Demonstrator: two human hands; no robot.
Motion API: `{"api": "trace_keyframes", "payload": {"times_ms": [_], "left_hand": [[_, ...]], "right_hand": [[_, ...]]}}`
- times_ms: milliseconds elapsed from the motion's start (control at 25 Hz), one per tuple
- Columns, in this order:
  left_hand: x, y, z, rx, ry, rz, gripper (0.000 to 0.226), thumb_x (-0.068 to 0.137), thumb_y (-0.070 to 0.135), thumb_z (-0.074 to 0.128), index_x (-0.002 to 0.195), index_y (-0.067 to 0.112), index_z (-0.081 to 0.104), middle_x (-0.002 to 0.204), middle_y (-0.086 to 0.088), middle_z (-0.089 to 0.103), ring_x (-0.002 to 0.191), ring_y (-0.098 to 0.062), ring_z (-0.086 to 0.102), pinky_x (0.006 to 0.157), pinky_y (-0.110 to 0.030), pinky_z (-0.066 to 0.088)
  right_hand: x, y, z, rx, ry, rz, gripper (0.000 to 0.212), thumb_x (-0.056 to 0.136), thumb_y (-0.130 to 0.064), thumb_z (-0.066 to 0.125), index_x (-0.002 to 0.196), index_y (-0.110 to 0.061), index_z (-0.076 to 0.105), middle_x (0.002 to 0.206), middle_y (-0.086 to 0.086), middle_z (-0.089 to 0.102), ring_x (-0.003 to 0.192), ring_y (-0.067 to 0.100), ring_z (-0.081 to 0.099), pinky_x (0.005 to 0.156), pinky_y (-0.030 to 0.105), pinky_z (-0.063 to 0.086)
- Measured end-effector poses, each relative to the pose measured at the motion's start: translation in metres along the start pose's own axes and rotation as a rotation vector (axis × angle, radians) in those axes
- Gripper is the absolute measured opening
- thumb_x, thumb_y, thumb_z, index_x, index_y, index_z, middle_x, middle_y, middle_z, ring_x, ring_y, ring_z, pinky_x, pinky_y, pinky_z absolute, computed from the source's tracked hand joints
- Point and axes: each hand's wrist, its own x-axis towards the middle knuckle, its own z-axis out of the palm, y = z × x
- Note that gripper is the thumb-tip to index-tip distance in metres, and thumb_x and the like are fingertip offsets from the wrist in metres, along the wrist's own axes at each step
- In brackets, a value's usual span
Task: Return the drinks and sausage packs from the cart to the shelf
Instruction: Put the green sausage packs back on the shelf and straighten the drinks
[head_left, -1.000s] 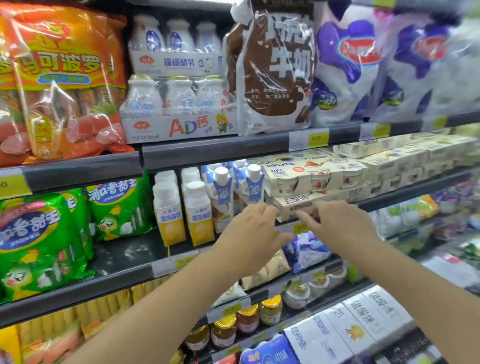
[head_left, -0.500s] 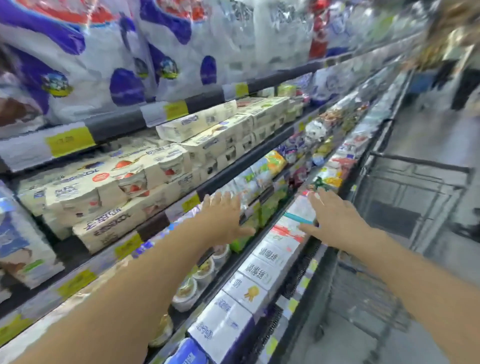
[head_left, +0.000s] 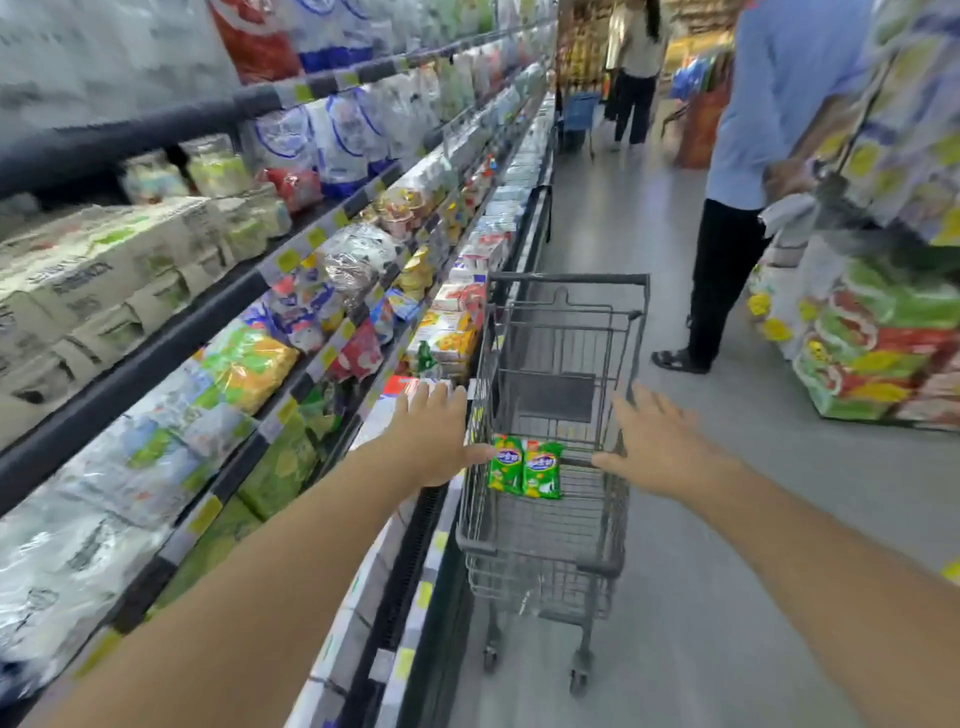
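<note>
A grey wire cart (head_left: 558, 530) stands in the aisle beside the shelf (head_left: 218, 332) on my left. Two green sausage packs (head_left: 525, 466) lie side by side in the cart's basket. My left hand (head_left: 434, 434) hovers over the cart's left rim with straight fingers and holds nothing. My right hand (head_left: 657, 449) is spread flat above the cart's right rim, also holding nothing. The packs lie between the two hands, and neither hand touches them. No drinks show in the cart.
The shelf runs far down the left side, packed with cartons and bags. A person in a blue shirt (head_left: 769, 171) stands at the right by a stacked display (head_left: 872, 332). Another person (head_left: 636, 73) with a cart stands far down the aisle.
My view has swung from the shelf's drinks to the right and down the aisle. Both hands have left the shelf and now hover over the cart.
</note>
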Motion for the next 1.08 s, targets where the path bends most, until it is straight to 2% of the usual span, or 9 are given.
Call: {"api": "trace_keyframes", "payload": {"times_ms": [200,320,440,560,680,800,880,960,1080], "left_hand": [[0.100,0.050,0.012,0.005,-0.016,0.186,0.097,0.090,0.071,0.037,0.157,0.008,0.006,0.162,-0.019,0.011,0.150,-0.039,0.004,0.120,-0.058,0.006],[0.168,0.058,0.025,-0.028,-0.060,0.269,0.096,0.090,0.070,0.036,0.158,0.010,0.004,0.164,-0.017,0.007,0.151,-0.037,0.002,0.121,-0.057,0.007],[0.232,0.052,0.041,-0.038,-0.102,0.318,0.094,0.092,0.068,0.038,0.158,0.010,0.004,0.165,-0.015,0.007,0.152,-0.036,0.000,0.122,-0.056,0.007],[0.304,0.040,0.077,-0.077,-0.137,0.331,0.089,0.090,0.067,0.042,0.153,0.008,0.021,0.157,-0.017,0.027,0.147,-0.036,0.018,0.119,-0.055,0.019],[0.366,0.033,0.129,-0.142,-0.210,0.276,0.081,0.090,0.065,0.046,0.146,0.008,0.034,0.149,-0.015,0.040,0.139,-0.033,0.033,0.114,-0.049,0.030],[0.401,0.033,0.182,-0.200,-0.319,0.174,0.076,0.094,0.057,0.049,0.147,0.006,0.033,0.146,-0.017,0.043,0.136,-0.034,0.038,0.109,-0.042,0.035],[0.423,0.035,0.230,-0.258,-0.379,0.094,0.075,0.094,0.055,0.050,0.146,0.004,0.033,0.145,-0.019,0.042,0.135,-0.036,0.038,0.106,-0.042,0.036],[0.442,0.035,0.276,-0.314,-0.432,-0.011,0.077,0.093,0.056,0.051,0.145,0.003,0.034,0.145,-0.019,0.041,0.133,-0.036,0.039,0.105,-0.043,0.038],[0.465,0.036,0.336,-0.361,-0.477,-0.146,0.077,0.093,0.056,0.051,0.145,0.001,0.033,0.147,-0.018,0.036,0.137,-0.035,0.032,0.110,-0.041,0.032]], "right_hand": [[0.050,0.051,0.012,0.017,-0.018,0.097,0.090,0.089,-0.058,0.054,0.157,-0.017,0.010,0.165,0.015,0.000,0.151,0.035,0.003,0.120,0.050,0.013],[0.098,0.060,0.026,0.039,-0.038,0.135,0.085,0.088,-0.055,0.058,0.152,-0.015,0.018,0.161,0.016,0.013,0.148,0.035,0.012,0.118,0.050,0.019],[0.152,0.060,0.044,0.043,-0.098,0.164,0.087,0.091,-0.054,0.055,0.154,-0.011,0.013,0.165,0.016,-0.001,0.152,0.034,-0.002,0.121,0.051,0.010],[0.218,0.062,0.075,0.044,-0.190,0.185,0.084,0.094,-0.055,0.049,0.157,-0.012,0.012,0.165,0.015,-0.002,0.152,0.033,0.000,0.122,0.048,0.010],[0.277,0.063,0.116,0.050,-0.227,0.193,0.077,0.094,-0.053,0.049,0.153,-0.010,0.023,0.158,0.018,0.025,0.144,0.035,0.028,0.116,0.047,0.029],[0.323,0.062,0.162,0.139,-0.283,0.208,0.051,0.095,-0.040,0.052,0.134,-0.008,0.047,0.133,0.015,0.055,0.119,0.033,0.055,0.097,0.043,0.048],[0.358,0.063,0.208,0.224,-0.339,0.236,0.042,0.095,-0.036,0.053,0.123,-0.005,0.054,0.123,0.016,0.060,0.112,0.034,0.060,0.092,0.041,0.051],[0.386,0.063,0.252,0.324,-0.425,0.272,0.041,0.095,-0.036,0.053,0.115,-0.001,0.059,0.115,0.017,0.065,0.101,0.032,0.064,0.084,0.037,0.054],[0.418,0.062,0.317,0.428,-0.528,0.337,0.036,0.094,-0.036,0.059,0.098,0.000,0.060,0.096,0.016,0.063,0.086,0.029,0.061,0.073,0.035,0.053]]}}
